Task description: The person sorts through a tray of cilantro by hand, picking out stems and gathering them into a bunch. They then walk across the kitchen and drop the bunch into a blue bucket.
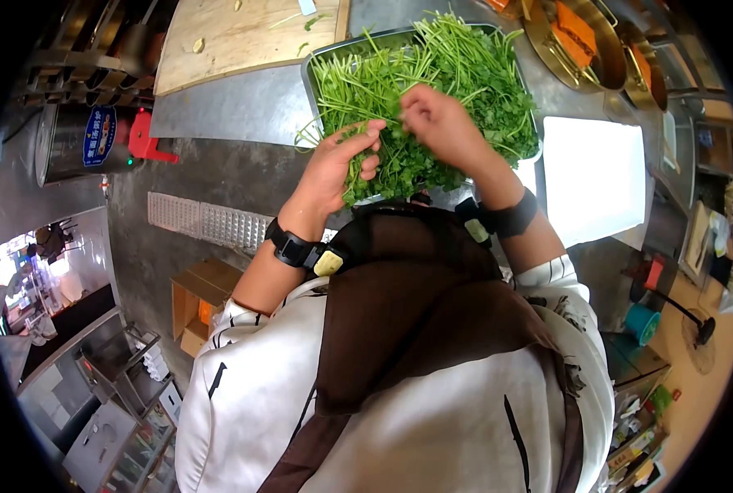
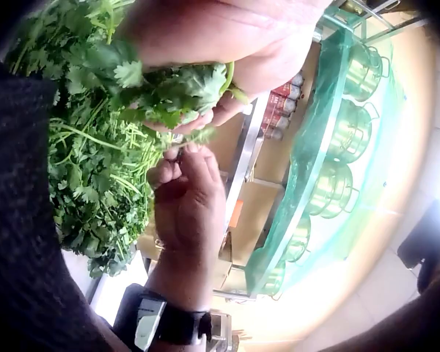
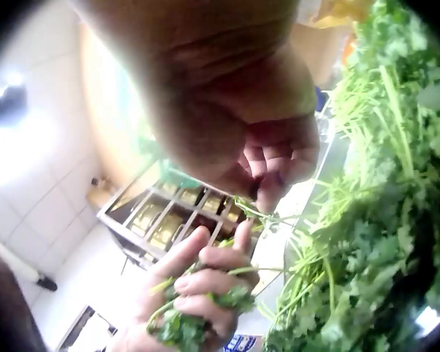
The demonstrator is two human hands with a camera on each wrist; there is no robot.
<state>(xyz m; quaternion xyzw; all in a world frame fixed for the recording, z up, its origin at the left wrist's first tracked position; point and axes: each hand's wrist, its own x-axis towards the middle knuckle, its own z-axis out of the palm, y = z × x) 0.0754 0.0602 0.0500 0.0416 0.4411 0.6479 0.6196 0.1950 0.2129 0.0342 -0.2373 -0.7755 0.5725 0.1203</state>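
A metal tray [image 1: 307,78] on the counter is heaped with cilantro [image 1: 473,74], its pale stems mostly on the left and back and its leaves on the right and front. Over the tray's near left part, my left hand [image 1: 337,168] grips a few sprigs of cilantro [image 3: 185,328], leaves bunched against the curled fingers and stems sticking out past the thumb. Just right of it, my right hand [image 1: 448,131] is slightly blurred. In the left wrist view its thumb and fingertips pinch a small bit of sprig [image 2: 198,137] close to the left fingers.
A wooden board [image 1: 251,41] with scraps lies at the back left. To the right are a white container [image 1: 592,177] and brass pots [image 1: 584,74] with orange packets. A steel barrel [image 1: 78,144] with a red fitting stands at far left. Below it sits a cardboard box [image 1: 206,287].
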